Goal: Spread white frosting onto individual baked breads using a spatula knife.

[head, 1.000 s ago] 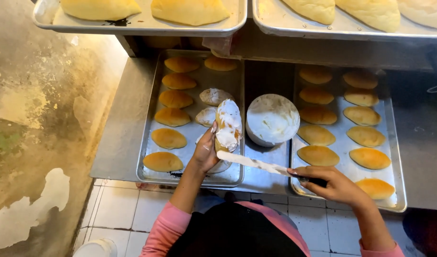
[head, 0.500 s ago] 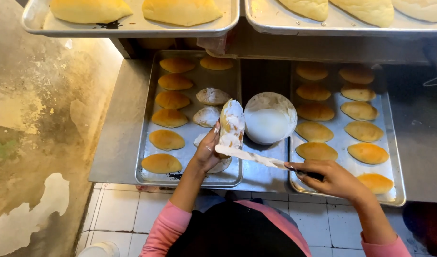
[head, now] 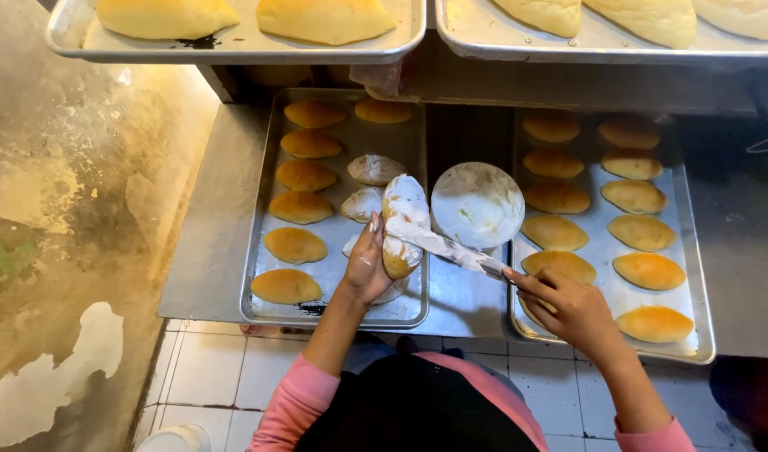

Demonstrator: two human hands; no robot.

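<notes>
At the near edge of the steel counter (head: 208, 276), an oval golden bun half-coated in white cream (head: 402, 226) is held upright in the left hand (head: 366, 269), the fingers curled closed around its lower end, above the near right corner of the left-hand metal baking tray (head: 401, 310). A long flat cream-smeared spatula (head: 447, 247) is gripped by its handle in the right hand (head: 572, 308), fingers shut around it, and its blade is laid against the bun's side. Between the two trays a round bowl of white cream (head: 478, 203) is set. On the left tray two cream-topped buns (head: 369, 184) are seen beside a column of plain golden buns (head: 300, 205); part of another coated one seems hidden under the left hand. On the right-hand metal tray (head: 693, 285) two rows of uncoated golden buns (head: 635, 197) are laid out. Only a few buns appear coated, so most of the work is judged undone. At the far edge, raised trays of pale folded dough (head: 317, 21) are shelved.
</notes>
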